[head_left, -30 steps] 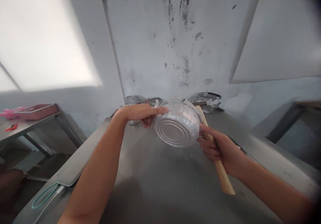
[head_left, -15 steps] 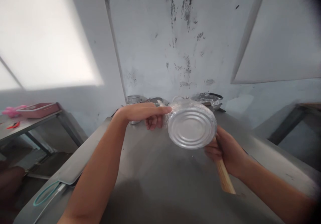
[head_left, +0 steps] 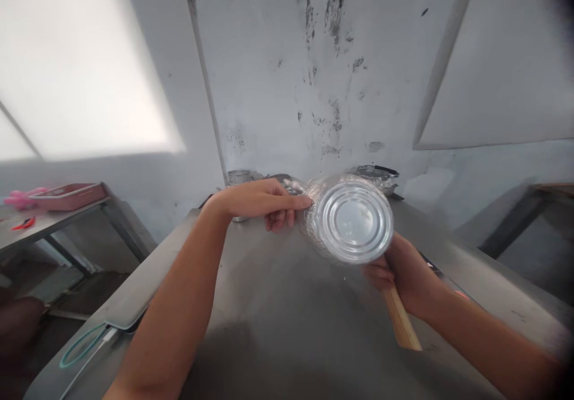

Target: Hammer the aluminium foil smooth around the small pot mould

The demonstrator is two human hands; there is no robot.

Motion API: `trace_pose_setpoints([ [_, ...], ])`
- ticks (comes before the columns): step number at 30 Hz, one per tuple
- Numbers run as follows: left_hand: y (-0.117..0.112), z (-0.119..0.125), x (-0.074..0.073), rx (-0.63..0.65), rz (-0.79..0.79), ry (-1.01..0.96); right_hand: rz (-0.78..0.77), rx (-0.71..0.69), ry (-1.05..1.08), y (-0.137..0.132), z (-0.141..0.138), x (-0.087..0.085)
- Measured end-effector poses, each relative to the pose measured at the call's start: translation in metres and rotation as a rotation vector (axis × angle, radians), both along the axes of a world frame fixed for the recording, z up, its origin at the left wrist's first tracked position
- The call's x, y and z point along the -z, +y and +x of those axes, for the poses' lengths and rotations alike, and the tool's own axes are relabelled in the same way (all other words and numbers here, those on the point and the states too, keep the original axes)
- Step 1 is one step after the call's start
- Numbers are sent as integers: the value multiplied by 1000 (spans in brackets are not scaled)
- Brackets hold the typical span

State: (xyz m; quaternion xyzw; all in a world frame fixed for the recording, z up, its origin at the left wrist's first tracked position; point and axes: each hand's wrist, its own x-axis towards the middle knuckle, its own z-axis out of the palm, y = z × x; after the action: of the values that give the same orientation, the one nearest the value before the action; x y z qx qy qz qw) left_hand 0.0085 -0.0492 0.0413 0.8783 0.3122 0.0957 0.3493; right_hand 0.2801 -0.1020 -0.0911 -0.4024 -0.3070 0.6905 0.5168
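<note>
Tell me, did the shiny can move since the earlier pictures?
Yes, the shiny can moved right, farther from the pink tray, and its ringed end turned more toward us.

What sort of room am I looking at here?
Probably a simple workroom or workshop: a grey worktable stands before a wall with dark patches, and a side table holds a pink tray.
</note>
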Motion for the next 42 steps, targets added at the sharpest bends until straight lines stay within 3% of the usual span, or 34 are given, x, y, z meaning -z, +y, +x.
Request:
trace_pose_setpoints([
  [8, -1, 1, -1, 28, -15, 13, 24, 29, 22, -2, -1, -2],
  [14, -5, 3, -2, 60, 103, 35, 22, 41, 30, -2, -1, -2],
  [42, 5, -3, 2, 34, 79, 81, -12, -27, 28, -1, 2, -6],
])
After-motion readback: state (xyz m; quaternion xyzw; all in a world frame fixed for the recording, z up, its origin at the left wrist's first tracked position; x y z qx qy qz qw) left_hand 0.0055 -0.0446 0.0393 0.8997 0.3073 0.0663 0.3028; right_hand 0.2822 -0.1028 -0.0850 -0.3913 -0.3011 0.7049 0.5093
